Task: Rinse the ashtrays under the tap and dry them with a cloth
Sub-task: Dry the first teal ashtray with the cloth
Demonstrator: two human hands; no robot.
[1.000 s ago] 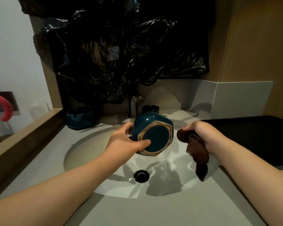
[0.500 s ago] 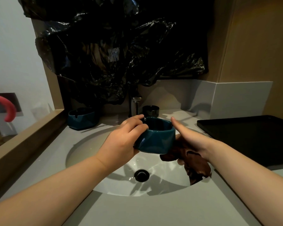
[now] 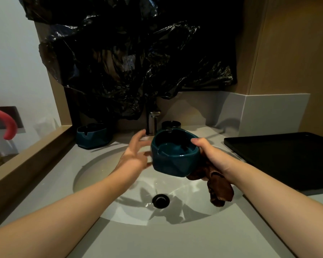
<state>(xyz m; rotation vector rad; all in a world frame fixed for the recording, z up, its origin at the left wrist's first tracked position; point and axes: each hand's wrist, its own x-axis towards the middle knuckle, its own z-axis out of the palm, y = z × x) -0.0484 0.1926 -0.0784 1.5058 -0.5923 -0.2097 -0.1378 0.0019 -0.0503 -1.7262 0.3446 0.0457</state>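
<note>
Just above the sink (image 3: 101, 174), the teal ashtray (image 3: 174, 157) sits upright in the air with its hollow facing up, roughly over the drain (image 3: 160, 201). The right hand (image 3: 211, 155) has it from the right side, thumb hooked over the rim and the rest of the hand underneath. A brown cloth (image 3: 218, 189) is bunched there against the base and hangs down towards the basin. The left hand (image 3: 136, 155) is spread, fingers loose and apart, just beside the ashtray's left wall and gripping nothing; it is blurred, so I cannot tell whether it touches. Behind stands the tap (image 3: 153, 122), with a small dark ashtray (image 3: 171, 124) beside it. A second teal ashtray (image 3: 91, 135) sits on the counter's far left and a black tray (image 3: 280, 161) on the right. Crumpled black plastic (image 3: 129, 62) hangs above.
</note>
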